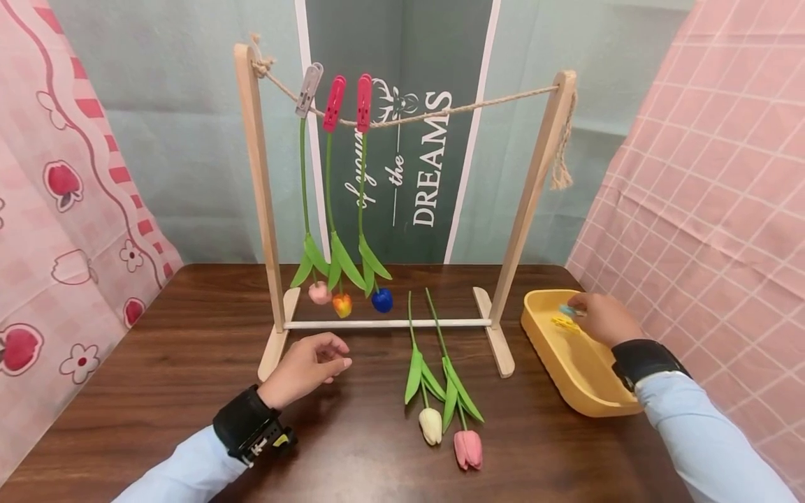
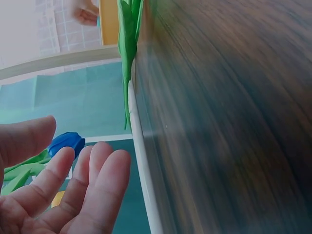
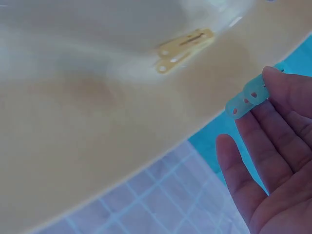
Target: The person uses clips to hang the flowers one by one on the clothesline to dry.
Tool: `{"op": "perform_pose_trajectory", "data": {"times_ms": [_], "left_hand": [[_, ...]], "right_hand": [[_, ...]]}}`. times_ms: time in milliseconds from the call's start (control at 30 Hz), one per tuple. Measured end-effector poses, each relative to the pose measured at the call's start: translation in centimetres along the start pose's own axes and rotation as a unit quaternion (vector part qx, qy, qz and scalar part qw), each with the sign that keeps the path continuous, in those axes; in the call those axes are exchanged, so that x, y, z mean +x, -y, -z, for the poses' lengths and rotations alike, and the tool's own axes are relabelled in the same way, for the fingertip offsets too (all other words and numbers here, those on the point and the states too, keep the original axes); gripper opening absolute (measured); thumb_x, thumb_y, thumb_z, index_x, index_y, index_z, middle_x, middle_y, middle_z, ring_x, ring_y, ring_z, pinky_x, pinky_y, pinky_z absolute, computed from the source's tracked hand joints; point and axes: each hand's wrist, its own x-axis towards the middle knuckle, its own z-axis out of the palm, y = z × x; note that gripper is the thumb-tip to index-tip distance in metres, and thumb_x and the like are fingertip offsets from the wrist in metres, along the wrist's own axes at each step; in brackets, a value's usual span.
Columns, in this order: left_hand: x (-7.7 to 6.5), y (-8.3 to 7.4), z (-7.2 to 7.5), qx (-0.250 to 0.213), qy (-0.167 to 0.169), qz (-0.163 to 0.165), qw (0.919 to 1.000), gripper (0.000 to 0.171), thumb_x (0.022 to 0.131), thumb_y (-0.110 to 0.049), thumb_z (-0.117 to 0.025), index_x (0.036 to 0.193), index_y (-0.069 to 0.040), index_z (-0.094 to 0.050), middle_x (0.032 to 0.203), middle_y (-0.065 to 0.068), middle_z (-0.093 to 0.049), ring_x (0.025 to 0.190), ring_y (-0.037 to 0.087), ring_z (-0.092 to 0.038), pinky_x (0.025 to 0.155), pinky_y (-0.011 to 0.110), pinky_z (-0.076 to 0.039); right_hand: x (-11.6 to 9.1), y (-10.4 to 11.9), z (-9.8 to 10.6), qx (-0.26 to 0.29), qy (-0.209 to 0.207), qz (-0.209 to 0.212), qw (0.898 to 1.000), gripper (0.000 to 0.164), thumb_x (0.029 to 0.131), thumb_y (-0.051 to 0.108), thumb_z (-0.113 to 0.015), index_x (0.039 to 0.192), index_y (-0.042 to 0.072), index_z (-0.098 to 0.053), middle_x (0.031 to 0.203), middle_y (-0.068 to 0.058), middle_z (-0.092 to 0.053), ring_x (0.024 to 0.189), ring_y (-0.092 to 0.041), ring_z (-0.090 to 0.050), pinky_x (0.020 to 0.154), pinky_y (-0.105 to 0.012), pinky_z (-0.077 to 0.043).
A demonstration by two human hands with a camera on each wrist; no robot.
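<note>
My right hand (image 1: 605, 319) pinches a light blue clothespin (image 3: 247, 100) between thumb and fingers, at the far end of the yellow tray (image 1: 581, 391). Inside the tray lies a yellow clothespin (image 3: 185, 50). Over the table, left of the loose flowers, my left hand (image 1: 308, 367) is held with fingers loosely bent and nothing in them. A white tulip (image 1: 430, 426) and a pink tulip (image 1: 468, 449) lie on the table. From the rope hang a pale pink tulip (image 1: 320, 293), an orange tulip (image 1: 342, 304) and a blue tulip (image 1: 381, 300), blooms down.
The rope (image 1: 484, 103) runs between two wooden posts (image 1: 528, 195) joined low down by a white rod (image 1: 383, 324). One grey clothespin (image 1: 309, 89) and two red clothespins (image 1: 335, 103) clamp the stems to it. Curtains stand behind and on both sides of the brown table (image 1: 365, 454).
</note>
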Motion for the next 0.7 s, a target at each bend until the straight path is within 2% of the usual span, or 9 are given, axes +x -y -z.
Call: {"op": "perform_pose_trajectory", "data": {"times_ms": [100, 333, 500, 700], "left_hand": [[0.3, -0.1, -0.3, -0.001, 0.005, -0.002, 1.0, 0.021, 0.089, -0.014, -0.071, 0.101, 0.002, -0.064, 0.081, 0.005, -0.064, 0.066, 0.021, -0.063, 0.057, 0.029, -0.055], [0.7, -0.1, -0.9, -0.006, 0.016, -0.005, 0.9998, 0.02, 0.089, -0.014, -0.072, 0.1, 0.001, -0.064, 0.082, 0.004, -0.065, 0.068, 0.027, -0.064, 0.058, 0.034, -0.057], [1.1, -0.4, -1.3, 0.001, 0.022, -0.009, 0.9997, 0.019, 0.089, -0.014, -0.071, 0.1, 0.0, -0.065, 0.082, 0.003, -0.065, 0.067, 0.025, -0.064, 0.057, 0.03, -0.055], [1.7, -0.7, -1.7, -0.007, 0.026, -0.009, 0.9996, 0.02, 0.089, -0.015, -0.071, 0.101, 0.0, -0.065, 0.083, 0.003, -0.065, 0.071, 0.029, -0.064, 0.058, 0.029, -0.055]], "right_hand": [[-0.1, 0.9, 0.4, 0.001, -0.011, 0.007, 1.0, 0.025, 0.084, 0.004, -0.069, 0.106, -0.008, -0.066, 0.098, -0.027, -0.067, 0.091, -0.047, -0.061, 0.078, -0.058, -0.047], [-0.2, 2.6, 1.1, -0.003, -0.027, 0.022, 0.999, 0.025, 0.083, 0.001, -0.07, 0.106, -0.007, -0.067, 0.099, -0.026, -0.067, 0.091, -0.045, -0.062, 0.077, -0.056, -0.048], [-0.1, 3.2, 1.5, -0.002, -0.031, 0.026, 0.999, 0.024, 0.083, 0.0, -0.069, 0.106, -0.006, -0.067, 0.1, -0.026, -0.067, 0.091, -0.045, -0.062, 0.077, -0.057, -0.049], [0.0, 3.5, 1.7, -0.003, -0.043, 0.045, 0.998, 0.022, 0.083, -0.002, -0.067, 0.104, -0.007, -0.066, 0.099, -0.027, -0.067, 0.091, -0.046, -0.062, 0.077, -0.057, -0.049]]}}
